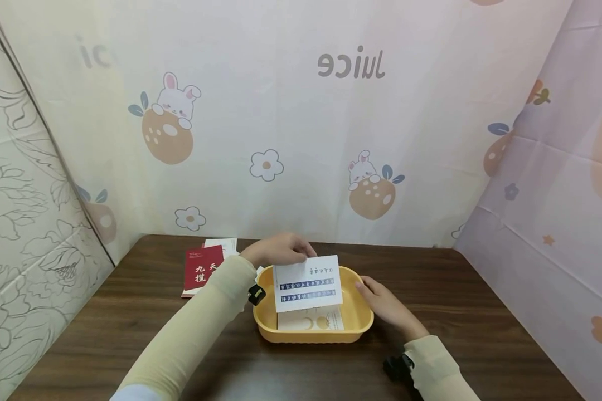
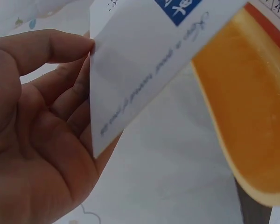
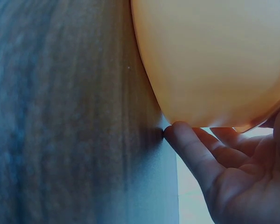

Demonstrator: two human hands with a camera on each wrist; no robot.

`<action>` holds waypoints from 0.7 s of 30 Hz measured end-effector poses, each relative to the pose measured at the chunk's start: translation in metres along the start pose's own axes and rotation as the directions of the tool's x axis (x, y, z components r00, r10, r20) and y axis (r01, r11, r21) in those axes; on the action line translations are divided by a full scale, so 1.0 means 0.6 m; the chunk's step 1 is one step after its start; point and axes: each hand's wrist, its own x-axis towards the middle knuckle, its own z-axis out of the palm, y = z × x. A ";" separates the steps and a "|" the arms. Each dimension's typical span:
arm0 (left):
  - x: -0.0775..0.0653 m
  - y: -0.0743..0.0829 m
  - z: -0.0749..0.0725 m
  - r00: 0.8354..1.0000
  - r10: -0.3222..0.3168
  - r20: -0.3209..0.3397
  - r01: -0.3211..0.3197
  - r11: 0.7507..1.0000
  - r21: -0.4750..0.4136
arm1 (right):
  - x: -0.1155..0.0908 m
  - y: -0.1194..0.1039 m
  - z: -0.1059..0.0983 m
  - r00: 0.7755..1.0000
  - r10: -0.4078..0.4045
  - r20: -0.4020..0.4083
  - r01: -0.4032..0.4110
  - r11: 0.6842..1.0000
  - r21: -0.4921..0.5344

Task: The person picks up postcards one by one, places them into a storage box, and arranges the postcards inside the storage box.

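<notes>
My left hand [image 1: 283, 249] pinches the top edge of a white card [image 1: 306, 273] printed with blue blocks of white writing. The card hangs tilted over a yellow plastic tub [image 1: 361, 317]. In the left wrist view, the thumb and fingers [image 2: 60, 46] meet at the edge of the card [image 2: 130, 70]. Inside the tub lies a pale card [image 1: 311, 319] with a small drawing, partly covered by the raised one. My right hand [image 1: 388, 303] grips the tub's right side, thumb at the rim. From the right wrist, the fingers [image 3: 191, 149] rest against the tub's outer wall [image 3: 210, 60].
A red booklet [image 1: 200, 270] with white characters lies at the back left of the dark wooden table [image 1: 221, 362]. Behind it pokes out a white printed sheet [image 1: 223, 243]. A patterned curtain [image 1: 301, 122] stands along the table's back edge.
</notes>
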 end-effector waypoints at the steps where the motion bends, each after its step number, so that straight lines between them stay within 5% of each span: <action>1: 0.003 -0.001 0.004 1.000 0.001 0.011 -0.001 1.000 0.012 | 0.000 0.000 0.000 1.000 0.004 0.000 -0.004 1.000 0.001; 8: 0.024 -0.004 0.022 0.998 -0.016 0.064 0.013 0.999 0.039 | 0.002 0.005 0.001 1.000 -0.005 -0.003 0.005 1.000 -0.016; 21: 0.035 -0.012 0.057 0.982 -0.163 0.092 0.153 0.982 0.108 | -0.003 -0.008 0.000 1.000 0.009 -0.003 -0.009 1.000 -0.015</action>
